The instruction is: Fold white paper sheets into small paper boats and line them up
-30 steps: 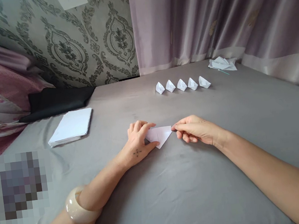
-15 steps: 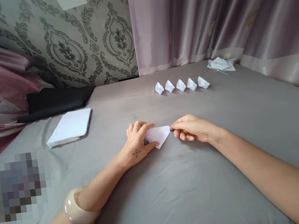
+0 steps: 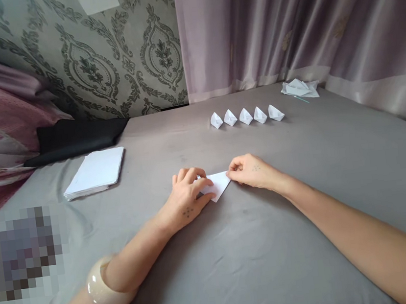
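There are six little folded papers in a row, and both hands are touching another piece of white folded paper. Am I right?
Not quite: the head view shows five little folded papers in a row, not six. The left hand and right hand are both touching another piece of white folded paper.

A head-worn camera looks forward and down over both forearms.

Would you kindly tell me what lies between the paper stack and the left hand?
Only bare grey cloth lies between the paper stack and the left hand in the head view.
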The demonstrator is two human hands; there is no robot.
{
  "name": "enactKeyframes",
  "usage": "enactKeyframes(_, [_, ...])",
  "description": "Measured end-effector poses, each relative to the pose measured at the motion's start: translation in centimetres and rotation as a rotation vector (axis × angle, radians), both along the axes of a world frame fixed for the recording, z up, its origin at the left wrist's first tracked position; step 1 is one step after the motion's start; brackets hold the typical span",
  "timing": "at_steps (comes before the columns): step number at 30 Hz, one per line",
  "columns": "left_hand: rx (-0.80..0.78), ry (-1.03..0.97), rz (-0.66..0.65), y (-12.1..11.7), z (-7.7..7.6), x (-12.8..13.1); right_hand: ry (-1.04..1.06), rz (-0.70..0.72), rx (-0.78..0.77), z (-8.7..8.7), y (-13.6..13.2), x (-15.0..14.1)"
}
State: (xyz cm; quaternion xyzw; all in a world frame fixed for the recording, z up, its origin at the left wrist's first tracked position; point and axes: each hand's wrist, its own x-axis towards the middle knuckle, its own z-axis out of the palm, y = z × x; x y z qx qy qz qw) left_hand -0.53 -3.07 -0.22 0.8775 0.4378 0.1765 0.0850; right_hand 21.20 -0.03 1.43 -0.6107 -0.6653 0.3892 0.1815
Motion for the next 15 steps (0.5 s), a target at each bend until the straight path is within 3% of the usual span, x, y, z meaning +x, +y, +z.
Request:
enactKeyframes(4, [0.031,0.156,-0.094,-1.6,0.6,0.8,0.065,0.029,0.16,-0.6,-0.4,0.4])
enactKeyframes(9, [0.066,0.263,0.004,-3.4,0.8,2.1,0.116,0.06,0.147,-0.6,-0.6,0.2])
enactKeyframes(15, [0.121,0.275,0.029,-3.7,0.8,2.4,0.133,0.087,0.139,-1.1,0.2,-0.2])
